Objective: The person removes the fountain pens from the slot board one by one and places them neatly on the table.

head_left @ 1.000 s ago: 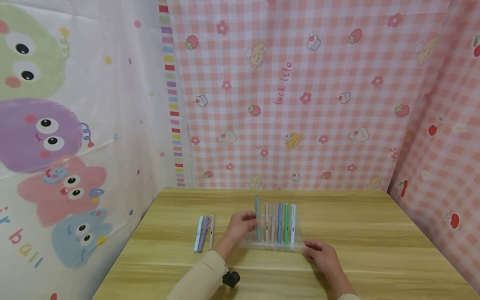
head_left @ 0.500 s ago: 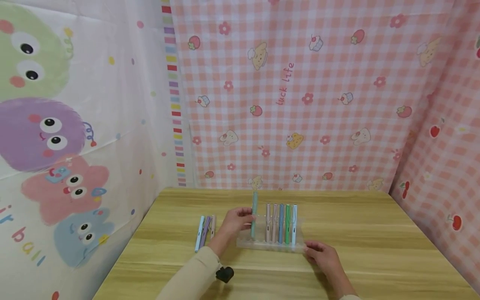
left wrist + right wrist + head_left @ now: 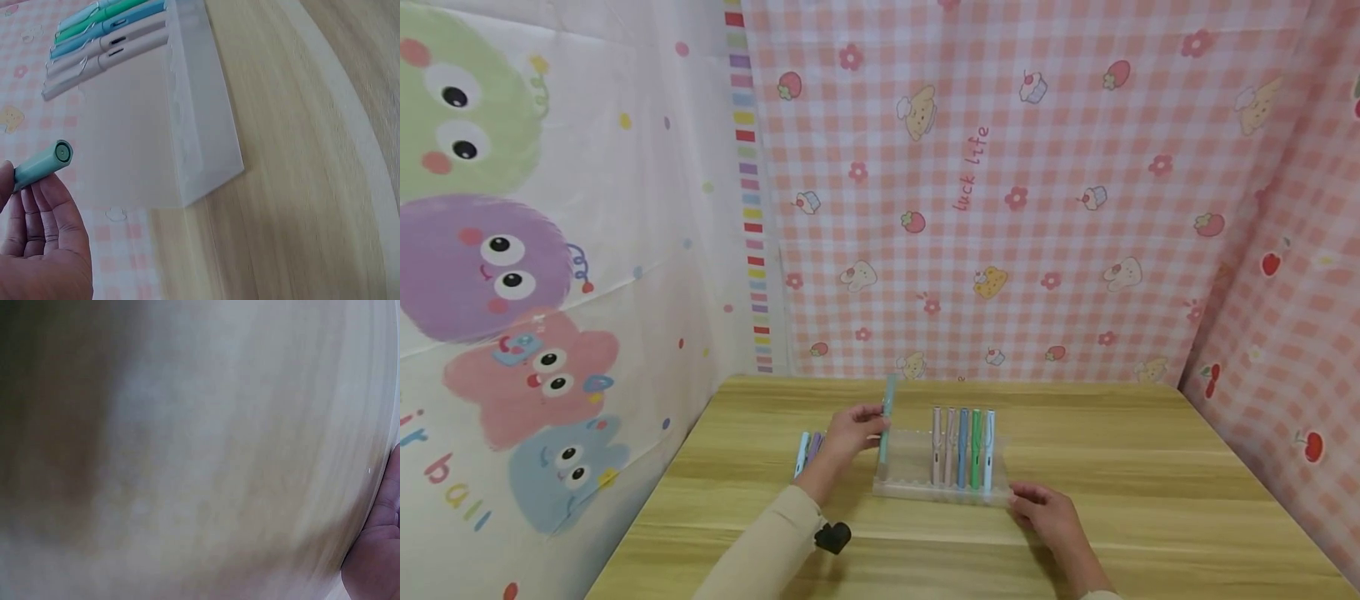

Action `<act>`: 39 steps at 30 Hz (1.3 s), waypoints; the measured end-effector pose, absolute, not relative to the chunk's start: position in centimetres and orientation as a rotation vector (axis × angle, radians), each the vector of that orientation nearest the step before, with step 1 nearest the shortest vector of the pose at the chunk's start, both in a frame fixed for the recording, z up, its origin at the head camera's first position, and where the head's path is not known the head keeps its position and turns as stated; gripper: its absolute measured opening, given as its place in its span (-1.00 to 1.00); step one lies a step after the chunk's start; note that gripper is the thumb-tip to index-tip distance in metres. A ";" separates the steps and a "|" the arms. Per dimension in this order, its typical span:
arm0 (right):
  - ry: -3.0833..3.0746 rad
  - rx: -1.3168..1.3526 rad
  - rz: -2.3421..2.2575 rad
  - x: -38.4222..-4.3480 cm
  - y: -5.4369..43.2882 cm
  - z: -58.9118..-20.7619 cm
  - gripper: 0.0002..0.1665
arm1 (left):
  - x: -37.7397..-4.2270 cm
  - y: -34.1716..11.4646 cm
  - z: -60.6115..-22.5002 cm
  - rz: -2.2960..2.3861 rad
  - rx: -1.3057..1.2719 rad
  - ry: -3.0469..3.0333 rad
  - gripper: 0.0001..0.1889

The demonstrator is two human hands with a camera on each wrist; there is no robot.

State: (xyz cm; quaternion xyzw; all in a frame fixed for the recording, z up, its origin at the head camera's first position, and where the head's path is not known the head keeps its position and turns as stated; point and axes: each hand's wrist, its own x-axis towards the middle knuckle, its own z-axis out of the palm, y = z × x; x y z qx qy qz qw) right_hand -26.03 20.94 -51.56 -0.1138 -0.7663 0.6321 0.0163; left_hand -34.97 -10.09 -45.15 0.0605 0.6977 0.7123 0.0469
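My left hand [image 3: 852,435] pinches a teal-green pen [image 3: 888,408] between thumb and fingers, upright at the left end of a clear plastic pen stand [image 3: 917,490]. In the left wrist view the round end of this pen [image 3: 47,162] points toward the stand [image 3: 215,131], with a gap seen between them. Several capped pens [image 3: 963,450] stand in a row in its right part: two pinkish, a blue, a green and a light blue. My right hand [image 3: 1047,512] grips the stand's right end; its fingertips are barely visible.
On the table [image 3: 1120,467], left of the stand, lie a light blue pen [image 3: 802,454] and a purple pen [image 3: 815,446], partly hidden by my left arm. A black wrist device [image 3: 832,537] is on that arm. A pink checked cloth [image 3: 1037,242] hangs behind the table.
My left hand has carried the teal-green pen leftward and slightly up, from beside the row to the stand's left end. My right hand stays at the right end.
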 end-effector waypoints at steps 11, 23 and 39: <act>-2.393 -0.367 1.940 -26.2 20.9 -51.5 -0.68 | -35.6 -13.0 -45.1 2.203 0.092 2.149 -0.65; -2.382 -0.365 1.939 -26.2 20.9 -51.7 -0.68 | -36.1 -16.1 -45.7 2.191 0.057 2.176 -0.63; -2.386 -0.354 1.923 -26.2 21.0 -51.9 -0.68 | -36.3 -19.9 -46.6 2.181 -0.021 2.146 -0.55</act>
